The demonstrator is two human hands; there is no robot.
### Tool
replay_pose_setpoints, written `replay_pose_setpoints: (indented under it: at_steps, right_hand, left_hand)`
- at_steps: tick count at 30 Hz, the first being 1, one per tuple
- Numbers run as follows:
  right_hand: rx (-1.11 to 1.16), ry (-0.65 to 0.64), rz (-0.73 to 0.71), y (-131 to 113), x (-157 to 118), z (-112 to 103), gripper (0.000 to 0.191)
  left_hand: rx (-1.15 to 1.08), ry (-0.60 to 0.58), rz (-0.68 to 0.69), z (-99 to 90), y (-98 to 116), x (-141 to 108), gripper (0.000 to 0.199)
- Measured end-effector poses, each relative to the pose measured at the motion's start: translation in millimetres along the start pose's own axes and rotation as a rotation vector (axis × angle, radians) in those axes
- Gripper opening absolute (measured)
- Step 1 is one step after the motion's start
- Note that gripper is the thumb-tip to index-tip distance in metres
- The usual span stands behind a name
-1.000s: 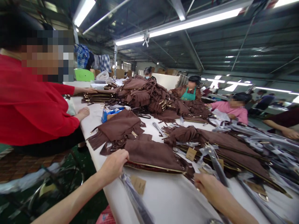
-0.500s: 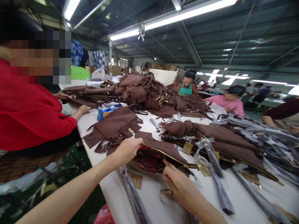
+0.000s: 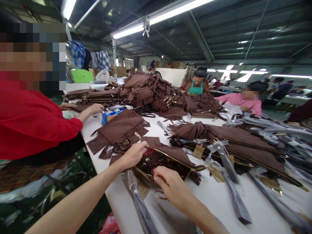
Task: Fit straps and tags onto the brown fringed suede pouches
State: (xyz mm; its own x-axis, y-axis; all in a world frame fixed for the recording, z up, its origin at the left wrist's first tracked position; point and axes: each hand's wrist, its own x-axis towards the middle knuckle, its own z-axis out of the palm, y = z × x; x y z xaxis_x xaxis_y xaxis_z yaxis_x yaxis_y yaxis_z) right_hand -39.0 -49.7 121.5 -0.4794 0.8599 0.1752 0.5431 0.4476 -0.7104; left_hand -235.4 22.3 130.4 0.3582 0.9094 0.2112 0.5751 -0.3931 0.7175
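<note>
A brown bag [image 3: 174, 155] with a gold zipper lies open on the white table [image 3: 161, 216], its dark red patterned lining showing. My left hand [image 3: 135, 154] pinches the bag's upper edge at its left end and holds it raised. My right hand [image 3: 170, 185] is closed at the near edge of the opening, its curled fingers on that edge. Below the bag a plastic-wrapped strap [image 3: 140, 201] hangs toward me, with a tan tag beside it. A gold ring [image 3: 160, 195] shows just left of my right hand.
Brown fringed bags [image 3: 143, 87] are heaped at the back. More bags [image 3: 231, 139] with wrapped straps lie to the right. A blue box [image 3: 104, 117] stands near a person in red [image 3: 36, 120] at left. Other people sit across the table.
My right hand has moved left along the bag's near edge, and its pointing finger has curled in. The opening looks wider. The hand of the person in red has shifted toward the blue box.
</note>
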Motion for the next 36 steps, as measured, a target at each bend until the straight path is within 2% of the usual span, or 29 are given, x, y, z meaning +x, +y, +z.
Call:
replay_pose_setpoints:
  at_steps: [2,7,10,12,15,19,20,22,25,28,32,36]
  right_hand:
    - [0.167,-0.022,0.054,3,14,6,0.018]
    - [0.727,-0.168,0.321,19,34,13,0.024]
    - [0.834,-0.169,0.359,23,34,15,0.033]
    - [0.846,-0.178,0.380,25,32,17,0.036]
    - [0.843,-0.182,0.392,24,31,19,0.039]
    - [0.832,-0.165,0.401,23,30,21,0.043]
    - [0.830,-0.161,0.399,23,30,22,0.044]
    - [0.828,-0.157,0.390,23,30,23,0.044]
    - [0.794,-0.156,0.384,22,30,24,0.040]
    - [0.585,-0.076,0.269,19,28,24,0.027]
    - [0.155,0.046,0.107,14,24,25,0.020]
    - [0.007,0.069,0.088,10,23,27,0.020]
  left_hand:
    - [-0.064,0.010,-0.016,5.8,-8,3,0.013]
    - [-0.216,0.065,-0.022,24.4,-30,1,0.013]
    - [-0.289,0.102,0.024,28.0,-32,-5,0.025]
    - [-0.303,0.118,0.060,24.2,-28,-12,0.018]
    - [-0.203,0.089,0.126,11.5,-17,-25,0.020]
    - [-0.075,-0.082,0.153,-2.2,-6,-48,0.027]
    - [-0.071,-0.092,0.146,-2.1,-5,-53,0.029]
    - [-0.068,-0.055,0.122,3.5,-6,-60,0.030]
    - [-0.076,0.092,0.068,19.5,-11,-64,0.023]
    - [-0.083,0.179,0.032,30.6,-17,-60,0.019]
    - [-0.088,0.189,-0.004,29.9,-21,-54,0.019]
    - [-0.103,0.188,-0.033,27.5,-22,-52,0.019]
